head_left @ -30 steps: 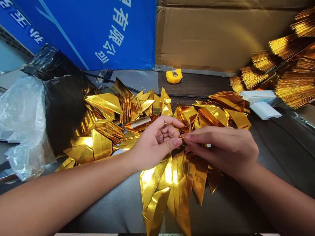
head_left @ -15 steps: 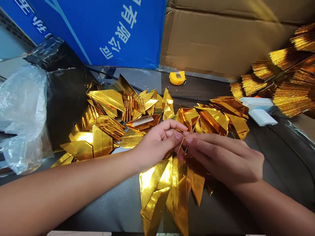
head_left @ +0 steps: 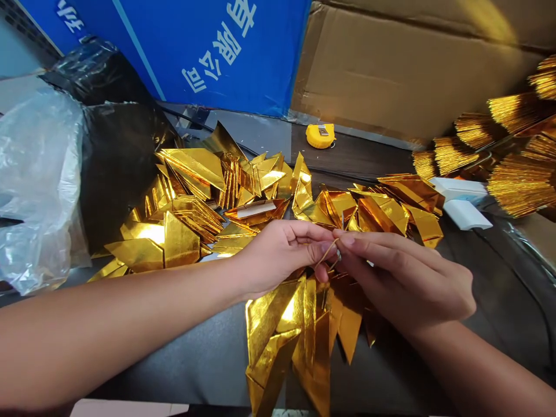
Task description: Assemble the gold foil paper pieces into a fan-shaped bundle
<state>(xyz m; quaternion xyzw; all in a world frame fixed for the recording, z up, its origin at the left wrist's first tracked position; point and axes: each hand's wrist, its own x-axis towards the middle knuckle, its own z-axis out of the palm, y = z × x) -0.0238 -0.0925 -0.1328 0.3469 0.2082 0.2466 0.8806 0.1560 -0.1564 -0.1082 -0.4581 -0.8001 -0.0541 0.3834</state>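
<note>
My left hand (head_left: 289, 252) and my right hand (head_left: 403, 275) meet fingertip to fingertip at mid-view, both closed in a pinch. Between them runs a thin tan band (head_left: 328, 256), bent in a curve. A narrow metallic-looking tip (head_left: 343, 220) pokes up beside my right fingertips; what it belongs to is hidden. Right below my hands hangs a cluster of folded gold foil paper pieces (head_left: 273, 330), pointed and fanned downward. Its upper end is covered by my fingers.
More folded gold paper pieces (head_left: 191, 168) lie piled behind my hands, left and right. Beyond are a yellow tape measure (head_left: 320, 136), a blue box (head_left: 226, 63) and brown cardboard (head_left: 391, 75). Plastic bags (head_left: 39, 191) stand left; a white adapter (head_left: 465, 214) and pleated gold fans (head_left: 521, 174) are right.
Both hands have shifted slightly right, still pinched together. The tan band now shows as a wider curve between them. The background has shifted a little as the camera moved.
</note>
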